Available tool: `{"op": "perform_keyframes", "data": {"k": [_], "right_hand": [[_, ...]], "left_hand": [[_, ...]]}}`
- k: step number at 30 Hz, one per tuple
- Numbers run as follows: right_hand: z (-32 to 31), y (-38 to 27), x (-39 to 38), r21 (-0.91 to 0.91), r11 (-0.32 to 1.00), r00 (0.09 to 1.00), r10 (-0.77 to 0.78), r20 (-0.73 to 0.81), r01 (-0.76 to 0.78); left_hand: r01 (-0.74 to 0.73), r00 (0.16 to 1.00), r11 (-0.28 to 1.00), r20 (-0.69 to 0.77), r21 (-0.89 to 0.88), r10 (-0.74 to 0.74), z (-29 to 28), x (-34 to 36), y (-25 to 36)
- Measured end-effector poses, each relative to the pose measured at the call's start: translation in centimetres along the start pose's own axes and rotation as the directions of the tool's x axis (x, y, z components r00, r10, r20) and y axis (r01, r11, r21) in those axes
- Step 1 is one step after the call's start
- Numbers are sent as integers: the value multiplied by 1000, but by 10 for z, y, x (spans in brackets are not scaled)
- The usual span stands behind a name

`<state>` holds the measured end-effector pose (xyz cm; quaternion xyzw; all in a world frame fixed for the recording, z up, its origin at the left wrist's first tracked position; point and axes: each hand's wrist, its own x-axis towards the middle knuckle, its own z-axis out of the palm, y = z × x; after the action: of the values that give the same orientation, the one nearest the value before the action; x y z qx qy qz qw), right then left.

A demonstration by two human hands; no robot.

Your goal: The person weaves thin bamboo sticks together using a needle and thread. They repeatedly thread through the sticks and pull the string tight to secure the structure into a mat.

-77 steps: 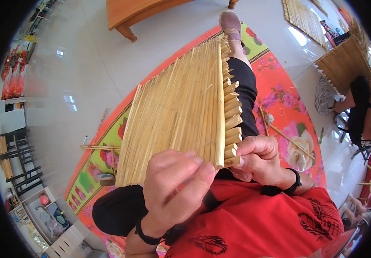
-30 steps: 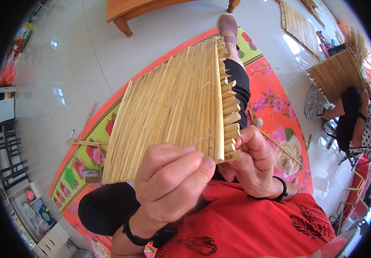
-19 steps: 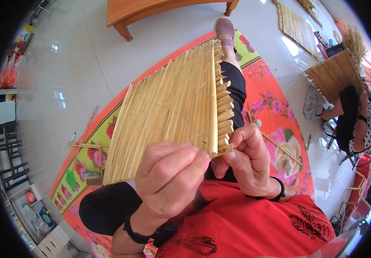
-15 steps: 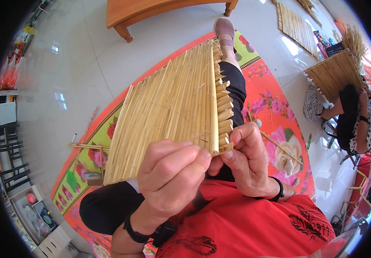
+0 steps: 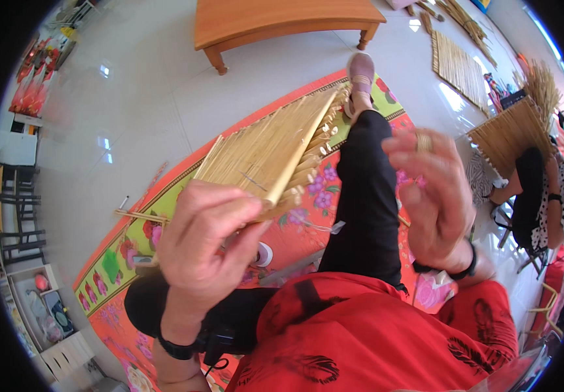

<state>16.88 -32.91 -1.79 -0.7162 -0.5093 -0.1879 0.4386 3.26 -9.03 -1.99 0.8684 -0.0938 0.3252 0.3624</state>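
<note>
A mat of pale reed stalks [image 5: 265, 140] lies slanted before me, its right edge lined with short cut stalk ends. My left hand [image 5: 207, 238] pinches its near corner between thumb and fingers. Just beyond those fingers, a thin dark needle-like piece [image 5: 254, 179] rests on or in the mat's surface. My right hand [image 5: 435, 193] is raised over my right leg, away from the mat. It is blurred, but its fingers look extended and apart from the thumb, with nothing visible in them. A thin pale strand with a small whitish tab [image 5: 338, 227] shows between the hands.
Under me spreads a red and green floral floor mat [image 5: 109, 277]. A wooden table [image 5: 288, 23] stands ahead on white tiles. At right, another person [image 5: 553, 196] sits with a similar reed mat [image 5: 511, 134]. Stalk bundles [image 5: 468, 26] and another mat [image 5: 462, 72] lie far right. Left are shelves and a box [image 5: 37, 297].
My right hand has left the mat's corner and lifted to the right. My left hand has moved left with the mat, which now tilts more. The view has shifted a little.
</note>
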Motion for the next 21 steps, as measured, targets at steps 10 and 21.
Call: {"op": "perform_keyframes", "data": {"k": [10, 21], "right_hand": [[65, -10, 114, 348, 418, 392, 21, 920, -839], [84, -9, 108, 412, 205, 427, 33, 904, -888]], "left_hand": [[-64, 992, 990, 99, -123, 77, -62, -10, -12], [12, 995, 991, 97, -131, 1, -58, -6, -24]]}}
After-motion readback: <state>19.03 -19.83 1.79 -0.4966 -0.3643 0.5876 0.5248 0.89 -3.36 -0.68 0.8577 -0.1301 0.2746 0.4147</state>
